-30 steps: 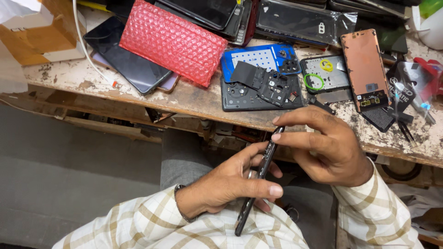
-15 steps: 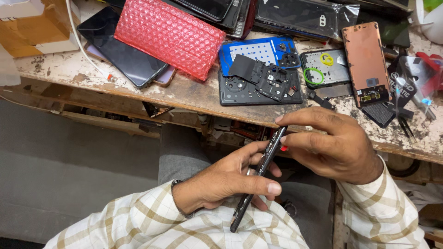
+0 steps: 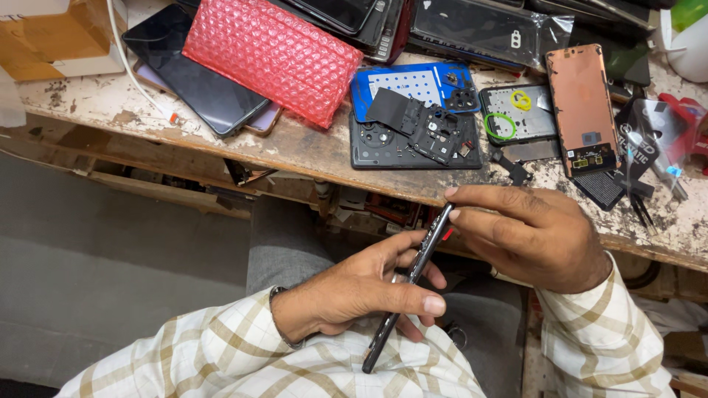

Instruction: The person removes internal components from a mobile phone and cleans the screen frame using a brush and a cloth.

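Note:
A thin black phone (image 3: 417, 264) is held edge-on over my lap, below the front edge of the worn workbench (image 3: 295, 147). My left hand (image 3: 361, 287) grips its lower half, thumb laid along the near side and fingers wrapped behind. My right hand (image 3: 527, 232) pinches the phone's top end between fingertips and thumb. The phone's lower tip rests near my checked sleeve (image 3: 295, 361). Its screen side is hidden from this angle.
On the bench lie a red bubble-wrap pouch (image 3: 273, 55), a dark phone (image 3: 195, 85), black and blue phone back covers with loose parts (image 3: 413, 129), a copper-coloured phone frame (image 3: 582, 110), tweezers and small tools (image 3: 641, 191), and a cardboard box (image 3: 51, 37).
Both hands with the phone have shifted slightly up and right. The phone has tilted a little more towards the bench edge. The grip is the same.

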The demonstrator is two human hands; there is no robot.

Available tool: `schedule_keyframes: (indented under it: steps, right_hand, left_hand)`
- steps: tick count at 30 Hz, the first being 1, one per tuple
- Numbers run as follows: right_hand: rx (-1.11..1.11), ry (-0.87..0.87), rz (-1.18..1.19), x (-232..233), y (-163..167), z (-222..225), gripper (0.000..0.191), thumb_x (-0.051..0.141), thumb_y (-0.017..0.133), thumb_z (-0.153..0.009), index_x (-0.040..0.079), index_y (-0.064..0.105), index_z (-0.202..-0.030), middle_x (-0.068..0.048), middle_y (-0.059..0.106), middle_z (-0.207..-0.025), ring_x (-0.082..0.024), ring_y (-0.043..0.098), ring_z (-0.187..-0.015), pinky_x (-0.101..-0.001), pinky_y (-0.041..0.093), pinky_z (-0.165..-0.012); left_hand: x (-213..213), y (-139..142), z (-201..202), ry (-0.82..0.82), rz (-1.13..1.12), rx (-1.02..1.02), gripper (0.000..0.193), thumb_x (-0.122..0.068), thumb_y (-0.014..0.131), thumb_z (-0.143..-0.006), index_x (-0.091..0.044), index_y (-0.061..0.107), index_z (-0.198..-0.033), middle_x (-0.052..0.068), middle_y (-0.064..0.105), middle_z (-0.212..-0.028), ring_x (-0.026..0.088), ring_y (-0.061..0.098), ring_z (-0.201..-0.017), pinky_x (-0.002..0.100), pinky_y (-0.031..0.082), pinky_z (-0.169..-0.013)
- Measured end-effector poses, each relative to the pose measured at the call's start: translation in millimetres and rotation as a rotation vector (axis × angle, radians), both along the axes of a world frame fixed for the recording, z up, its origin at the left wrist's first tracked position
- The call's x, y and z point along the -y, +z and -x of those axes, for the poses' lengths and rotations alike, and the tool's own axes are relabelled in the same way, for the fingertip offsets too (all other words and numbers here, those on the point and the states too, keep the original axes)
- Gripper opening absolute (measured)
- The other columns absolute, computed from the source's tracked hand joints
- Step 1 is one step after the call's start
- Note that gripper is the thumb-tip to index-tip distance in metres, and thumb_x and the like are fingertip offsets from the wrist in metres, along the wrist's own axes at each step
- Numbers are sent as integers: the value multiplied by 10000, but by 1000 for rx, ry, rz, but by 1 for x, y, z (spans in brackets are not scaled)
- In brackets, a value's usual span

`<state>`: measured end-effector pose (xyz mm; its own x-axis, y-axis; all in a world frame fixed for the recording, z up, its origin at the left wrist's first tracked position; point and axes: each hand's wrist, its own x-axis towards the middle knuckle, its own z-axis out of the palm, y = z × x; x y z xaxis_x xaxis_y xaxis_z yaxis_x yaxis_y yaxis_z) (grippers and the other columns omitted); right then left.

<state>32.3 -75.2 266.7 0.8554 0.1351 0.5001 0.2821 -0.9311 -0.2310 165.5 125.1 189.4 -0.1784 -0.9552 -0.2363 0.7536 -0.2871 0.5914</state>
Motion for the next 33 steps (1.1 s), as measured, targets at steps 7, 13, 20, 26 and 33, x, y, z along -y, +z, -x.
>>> schedule_keyframes:
  steps: [7, 13, 20, 26, 33]
  right_hand:
    - [-119, -12, -28, -3, -4, 3, 267, 84, 864, -758, 52, 721, -981, -165, 722, -1138, -269, 752, -878, -343, 607, -700]
    - [-46, 21, -407, -1, -11, 7, 278, 31, 807, -843, 11, 628, -1054, -181, 708, -1197, -265, 765, -1063, -323, 646, -858]
    - [100, -109, -389, -16, -25, 13, 263, -7, 796, -853, 1, 656, -1075, -202, 720, -1166, -271, 766, -1057, -322, 637, -874]
    - [120, -186, -262, -21, -25, 14, 298, 3, 818, -838, 8, 680, -1102, -179, 733, -1161, -263, 772, -1030, -311, 629, -846]
    - [105, -197, -192, -24, -20, 14, 317, 4, 821, -831, 15, 681, -1114, -178, 736, -1156, -263, 771, -993, -318, 624, -810]
  left_hand:
    - [-2, 1, 0, -8, 8, 25, 917, -127, 820, -806, -41, 339, -1582, 145, 532, -1240, 216, 678, -968, 361, 634, -751]
    - [0, 3, -3, -22, 44, 17, 924, -92, 805, -811, -54, 327, -1602, 141, 536, -1243, 224, 681, -938, 356, 636, -761]
    - [3, 0, -2, -16, 52, -1, 890, -85, 789, -843, -28, 315, -1594, 151, 539, -1252, 233, 695, -932, 372, 642, -767]
    - [3, -3, 0, -10, 31, -2, 905, -106, 791, -836, -47, 300, -1594, 147, 537, -1245, 228, 697, -914, 374, 650, -757]
    - [1, -1, 2, -20, 60, 25, 945, -107, 815, -839, -52, 299, -1629, 137, 516, -1264, 215, 682, -903, 333, 627, -763]
